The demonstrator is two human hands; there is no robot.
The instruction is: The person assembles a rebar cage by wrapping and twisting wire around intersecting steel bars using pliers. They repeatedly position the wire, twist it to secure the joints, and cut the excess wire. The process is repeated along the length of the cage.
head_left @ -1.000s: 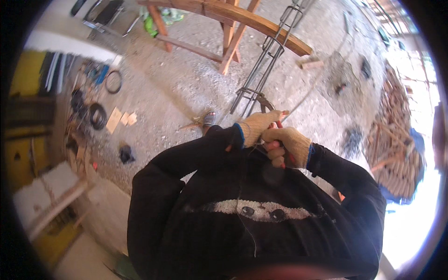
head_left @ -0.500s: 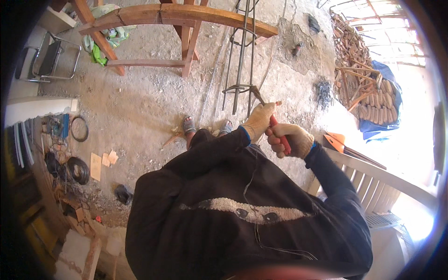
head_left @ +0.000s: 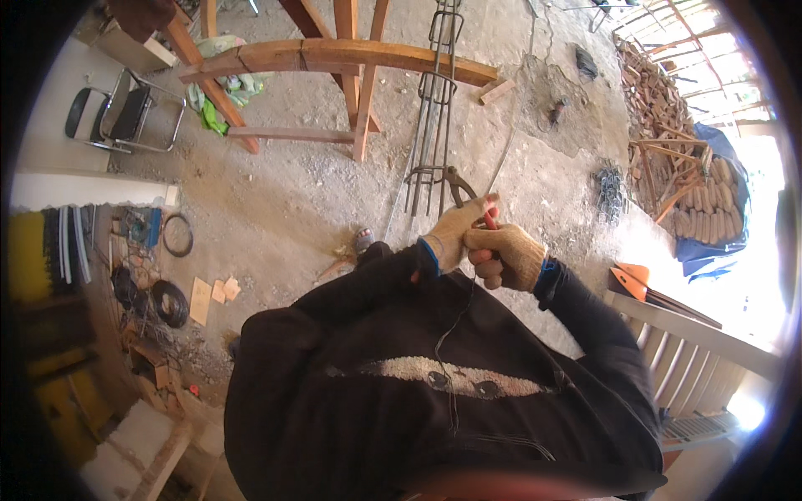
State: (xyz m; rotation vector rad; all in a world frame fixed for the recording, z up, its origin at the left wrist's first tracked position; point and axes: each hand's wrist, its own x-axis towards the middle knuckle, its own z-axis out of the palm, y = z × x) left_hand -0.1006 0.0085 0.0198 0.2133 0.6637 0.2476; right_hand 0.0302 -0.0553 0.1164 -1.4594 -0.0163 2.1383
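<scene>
Pincers with red handles [head_left: 490, 220] and a dark metal head [head_left: 455, 180] reach up to the corner of a stirrup on a rebar cage [head_left: 431, 125]. My left hand [head_left: 449, 232], in a cream work glove, is closed around the handles close below the head. Just to its right, my right hand [head_left: 511, 254], gloved too, has its fingers wrapped round the lower handle part. Bare fingertips show on the right glove. Most of the handles is hidden by the gloves. Whether the jaws grip a tie wire is too small to tell.
The cage's far part crosses a wooden trestle [head_left: 334, 57]. Thin wire [head_left: 455, 321] hangs over my dark shirt. At left are a chair [head_left: 129, 108] and wire coils [head_left: 170, 304]. At right stand a railing [head_left: 677, 334], an orange-handled saw [head_left: 632, 280] and stacked wood [head_left: 652, 88].
The whole view has shifted, so surroundings sit further right and lower. The pincers have turned at the stirrup corner; my hands are closer together and the lower handle end no longer shows.
</scene>
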